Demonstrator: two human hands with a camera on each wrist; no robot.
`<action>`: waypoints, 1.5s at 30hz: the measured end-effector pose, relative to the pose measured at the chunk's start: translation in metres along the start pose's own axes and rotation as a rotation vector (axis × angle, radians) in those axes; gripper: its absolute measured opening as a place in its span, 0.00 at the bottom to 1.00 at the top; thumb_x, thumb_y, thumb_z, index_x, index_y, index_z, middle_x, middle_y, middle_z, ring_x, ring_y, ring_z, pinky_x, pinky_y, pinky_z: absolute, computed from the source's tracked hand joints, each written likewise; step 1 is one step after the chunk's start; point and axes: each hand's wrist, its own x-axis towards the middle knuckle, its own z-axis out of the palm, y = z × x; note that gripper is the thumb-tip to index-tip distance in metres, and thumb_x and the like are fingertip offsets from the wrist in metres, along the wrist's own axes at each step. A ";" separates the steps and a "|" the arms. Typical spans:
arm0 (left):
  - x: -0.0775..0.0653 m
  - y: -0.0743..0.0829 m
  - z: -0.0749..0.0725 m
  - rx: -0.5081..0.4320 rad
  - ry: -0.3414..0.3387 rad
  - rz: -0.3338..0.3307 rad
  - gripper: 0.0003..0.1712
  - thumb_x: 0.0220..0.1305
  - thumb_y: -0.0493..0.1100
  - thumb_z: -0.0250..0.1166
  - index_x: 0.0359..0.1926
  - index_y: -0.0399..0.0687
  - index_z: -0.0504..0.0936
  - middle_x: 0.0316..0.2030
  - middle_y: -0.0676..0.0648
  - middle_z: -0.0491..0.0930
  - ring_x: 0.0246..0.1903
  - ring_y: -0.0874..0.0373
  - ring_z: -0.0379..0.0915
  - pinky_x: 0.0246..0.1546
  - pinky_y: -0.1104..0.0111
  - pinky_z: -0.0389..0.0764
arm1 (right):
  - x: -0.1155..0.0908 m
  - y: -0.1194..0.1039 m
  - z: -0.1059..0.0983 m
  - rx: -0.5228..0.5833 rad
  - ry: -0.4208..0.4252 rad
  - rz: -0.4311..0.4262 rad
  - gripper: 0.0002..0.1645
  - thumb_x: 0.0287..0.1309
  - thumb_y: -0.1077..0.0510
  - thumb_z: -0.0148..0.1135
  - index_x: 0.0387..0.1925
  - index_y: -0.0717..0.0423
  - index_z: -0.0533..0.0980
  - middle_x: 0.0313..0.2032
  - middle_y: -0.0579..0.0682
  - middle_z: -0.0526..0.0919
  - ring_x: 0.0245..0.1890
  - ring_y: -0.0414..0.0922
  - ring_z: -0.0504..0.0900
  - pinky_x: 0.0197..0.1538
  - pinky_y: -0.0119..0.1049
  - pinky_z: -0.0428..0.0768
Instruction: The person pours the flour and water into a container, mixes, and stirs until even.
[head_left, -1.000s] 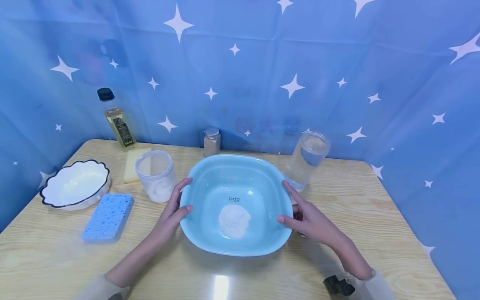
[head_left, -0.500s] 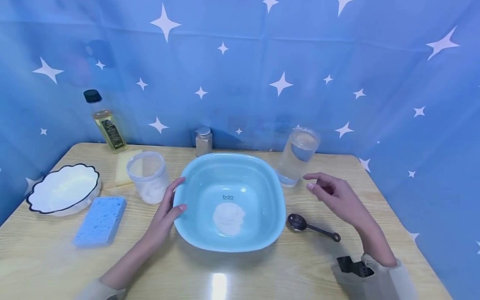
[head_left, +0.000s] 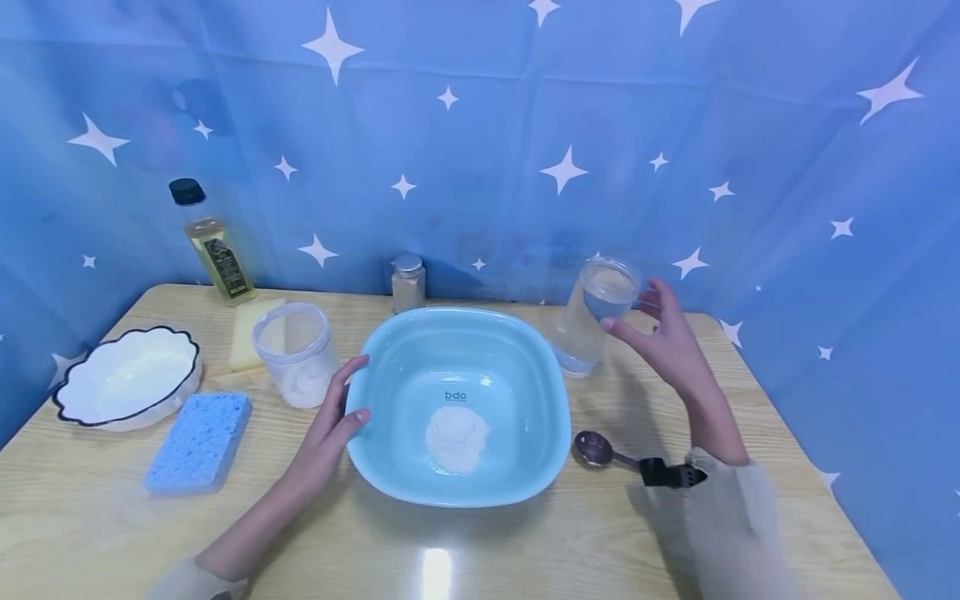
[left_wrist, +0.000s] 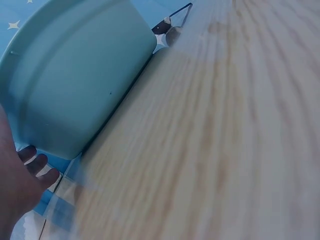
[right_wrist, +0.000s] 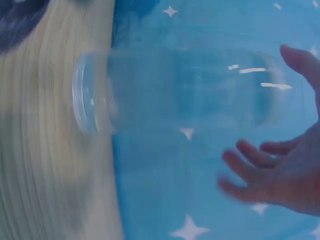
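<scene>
In the head view a light blue basin stands mid-table with a heap of white powder on its bottom. My left hand holds the basin's left side, thumb over the rim and fingers along the outer wall; the left wrist view shows several fingers beside the basin. Close to the upper part of a tall clear glass of water, my right hand has its thumb and fingers spread. In the right wrist view the hand is beside the blurred glass, with a gap between.
Right of the basin lies a dark spoon. On the left are a tub of white powder, a blue sponge, a scalloped white bowl, a yellow sponge and an oil bottle. A small jar stands behind.
My right hand has let go of the basin's right side and moved back and right to the glass, its fingers spreading. The spoon has come into view. My left hand stays on the basin.
</scene>
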 end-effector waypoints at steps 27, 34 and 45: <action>-0.003 0.002 -0.005 -0.007 -0.001 -0.017 0.31 0.69 0.39 0.45 0.70 0.62 0.50 0.67 0.44 0.51 0.62 0.45 0.55 0.46 0.66 0.74 | 0.024 0.003 0.047 0.367 0.113 -0.123 0.49 0.48 0.63 0.68 0.67 0.50 0.51 0.59 0.55 0.65 0.57 0.51 0.67 0.56 0.46 0.69; -0.001 0.001 -0.005 -0.014 -0.014 -0.025 0.31 0.70 0.40 0.45 0.70 0.62 0.49 0.68 0.46 0.49 0.63 0.45 0.53 0.48 0.67 0.73 | 0.020 -0.003 0.051 0.370 0.120 -0.169 0.42 0.53 0.64 0.64 0.66 0.51 0.54 0.57 0.55 0.68 0.51 0.52 0.73 0.47 0.35 0.76; 0.000 -0.002 -0.002 0.004 -0.007 -0.030 0.31 0.70 0.40 0.45 0.70 0.63 0.50 0.69 0.47 0.48 0.65 0.46 0.50 0.50 0.69 0.71 | 0.017 -0.004 0.048 0.323 0.054 -0.253 0.47 0.49 0.69 0.64 0.68 0.50 0.53 0.56 0.57 0.67 0.50 0.50 0.70 0.50 0.43 0.73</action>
